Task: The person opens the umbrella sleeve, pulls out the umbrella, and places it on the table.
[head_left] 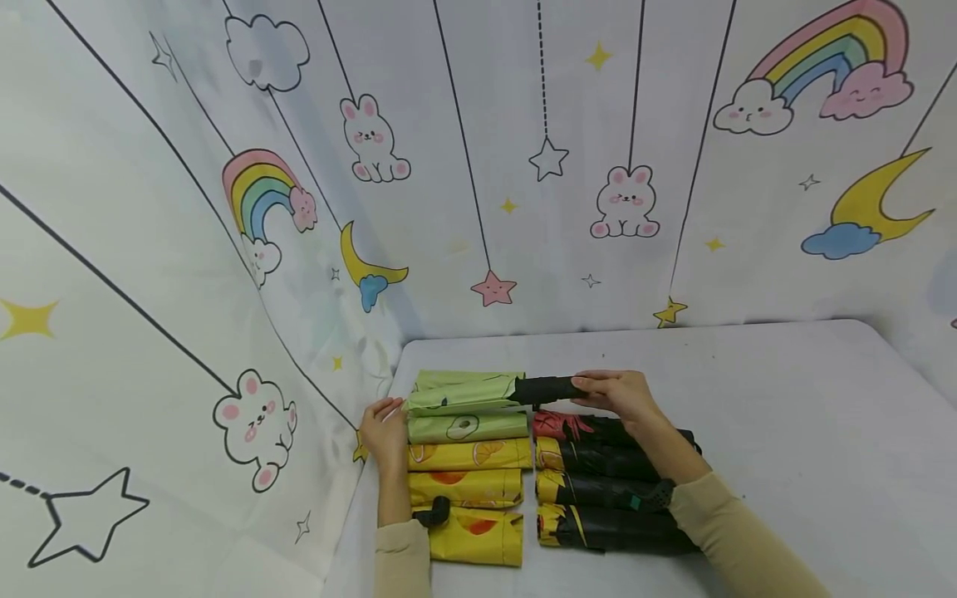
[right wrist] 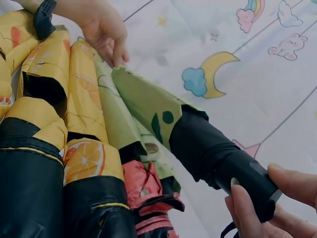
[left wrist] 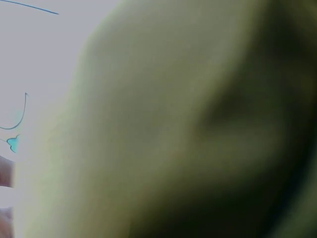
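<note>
My right hand (head_left: 624,395) grips the black handle (right wrist: 242,176) of a folded umbrella (right wrist: 195,139), thumb and fingers around its end. A green sleeve (head_left: 467,394) with dark leaf and dot prints covers the umbrella's other end. At the sleeve's far left tip, my left hand (head_left: 385,433) pinches it with the fingertips. The umbrella lies level above other green sleeves, one of them an avocado-print sleeve (head_left: 463,427). In the left wrist view a blurred pale surface hides nearly everything; only bits of fingers (left wrist: 5,171) show at the left edge.
Yellow fruit-print sleeves (head_left: 471,488) lie in a column below the green ones. Right of them lie several black folded umbrellas (head_left: 620,527) with yellow ends and a red-and-black one (head_left: 561,425). A cartoon-printed cloth (head_left: 463,166) hangs behind the white table (head_left: 785,415).
</note>
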Demonstrator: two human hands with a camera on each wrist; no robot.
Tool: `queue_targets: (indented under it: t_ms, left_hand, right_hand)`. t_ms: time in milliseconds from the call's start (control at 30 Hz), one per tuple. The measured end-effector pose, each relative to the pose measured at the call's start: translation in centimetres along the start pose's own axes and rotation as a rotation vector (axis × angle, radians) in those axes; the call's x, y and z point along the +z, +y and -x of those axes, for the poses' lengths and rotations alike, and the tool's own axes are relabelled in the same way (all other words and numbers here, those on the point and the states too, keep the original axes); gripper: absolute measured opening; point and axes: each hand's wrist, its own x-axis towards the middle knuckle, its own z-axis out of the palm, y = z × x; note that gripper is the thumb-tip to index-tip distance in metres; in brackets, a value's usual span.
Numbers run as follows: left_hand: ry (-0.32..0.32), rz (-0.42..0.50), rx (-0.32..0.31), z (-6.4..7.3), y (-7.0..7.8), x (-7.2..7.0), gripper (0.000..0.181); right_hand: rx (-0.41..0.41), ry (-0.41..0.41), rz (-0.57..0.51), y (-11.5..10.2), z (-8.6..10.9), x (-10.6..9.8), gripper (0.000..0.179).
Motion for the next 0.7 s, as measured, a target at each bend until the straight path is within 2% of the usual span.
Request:
queue_targets:
  t_ms: [233, 433, 700]
  left_hand:
    - [0.011, 0.008, 0.022, 0.1, 0.0, 0.1, 0.031]
    - [0.008, 0.007, 0.013, 0.1, 0.1, 0.0, 0.030]
    - [0.004, 0.004, 0.012, 0.1, 0.3, 0.0, 0.035]
  right_hand:
    - [-0.003, -0.013, -0.015, -0.3, 0.6, -0.4, 0.052]
    - [-0.016, -0.024, -0.034, -0.4, 0.8, -0.7, 0.051]
    - [-0.018, 0.007, -0.042, -0.1, 0.6, -1.2, 0.048]
